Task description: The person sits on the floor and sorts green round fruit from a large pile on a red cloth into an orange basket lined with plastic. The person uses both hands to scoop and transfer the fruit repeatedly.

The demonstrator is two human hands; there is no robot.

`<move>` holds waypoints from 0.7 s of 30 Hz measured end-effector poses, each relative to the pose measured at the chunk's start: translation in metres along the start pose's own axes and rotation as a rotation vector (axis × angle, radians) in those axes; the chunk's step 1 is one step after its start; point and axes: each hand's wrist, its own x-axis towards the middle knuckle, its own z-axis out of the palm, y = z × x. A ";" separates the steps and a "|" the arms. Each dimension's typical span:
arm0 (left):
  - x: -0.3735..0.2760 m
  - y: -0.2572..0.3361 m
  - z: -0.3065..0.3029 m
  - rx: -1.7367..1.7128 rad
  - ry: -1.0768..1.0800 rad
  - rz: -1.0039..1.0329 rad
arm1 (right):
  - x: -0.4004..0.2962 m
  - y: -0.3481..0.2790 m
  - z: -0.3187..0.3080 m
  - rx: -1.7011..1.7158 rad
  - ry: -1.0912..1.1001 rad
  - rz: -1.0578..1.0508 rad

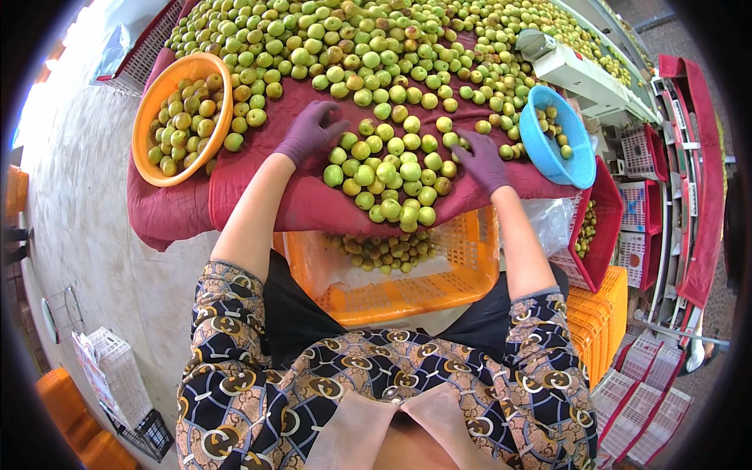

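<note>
Green and brownish round fruits, seemingly jujubes [386,172], lie in a cluster at the near edge of a dark red cloth [252,176]. My left hand [311,130], in a purple glove, hovers at the cluster's left with thumb and fingers apart and nothing visible between them. At the right side, my right hand [480,157], gloved alike, has its fingertips against a fruit; whether it grips it is unclear. Below the cloth's edge, an orange plastic crate [405,302] between my legs holds more fruits on a pale liner.
An orange basket [141,135] of browner fruits stands left on the cloth; a blue basket [529,135] with a few stands right. A large heap of fruits [352,35] covers the far side. White machinery [587,76], stacked orange crates [599,317] and red-lined crates are at the right.
</note>
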 end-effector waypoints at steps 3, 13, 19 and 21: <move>-0.009 0.032 0.001 0.112 -0.200 -0.050 | -0.009 -0.036 0.011 -0.083 0.000 -0.059; -0.048 0.114 0.010 0.245 -0.662 0.087 | -0.071 -0.101 -0.011 0.029 -0.247 -0.248; -0.055 0.111 0.031 -0.302 -0.878 0.183 | -0.040 -0.059 -0.029 0.648 -0.230 0.082; -0.046 0.097 0.022 -0.260 -0.552 0.090 | -0.012 -0.043 -0.029 0.506 0.125 0.073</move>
